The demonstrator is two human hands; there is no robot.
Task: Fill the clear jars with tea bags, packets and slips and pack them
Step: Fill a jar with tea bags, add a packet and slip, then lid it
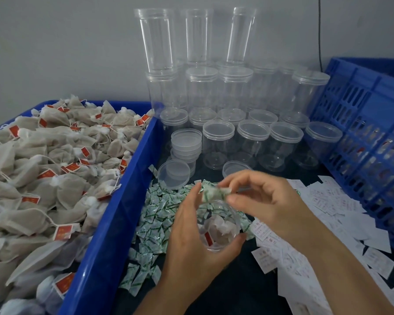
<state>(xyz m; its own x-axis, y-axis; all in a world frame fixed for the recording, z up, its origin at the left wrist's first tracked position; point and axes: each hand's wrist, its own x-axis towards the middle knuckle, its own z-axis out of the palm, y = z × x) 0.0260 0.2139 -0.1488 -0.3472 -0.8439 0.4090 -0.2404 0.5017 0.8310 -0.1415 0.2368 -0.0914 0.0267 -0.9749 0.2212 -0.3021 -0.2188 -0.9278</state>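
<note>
My left hand (191, 242) grips an open clear jar (221, 226) low in the middle of the view; tea bags with a red tag lie inside it. Just above the jar's mouth my right hand (264, 198) pinches a small green-and-white packet (212, 192) between thumb and fingers. More such packets (155, 223) lie in a heap on the dark table under and left of the jar. White printed slips (309, 253) are scattered to the right. A blue bin (114, 223) on the left is full of tea bags (43, 178) with red tags.
Several empty clear jars (253, 142) with lids stand behind the hands, stacked in tiers against the grey wall. Loose lids (185, 142) sit in a short stack, and one lid (173, 175) leans by the packets. A blue slotted crate (371, 137) holding filled jars stands at right.
</note>
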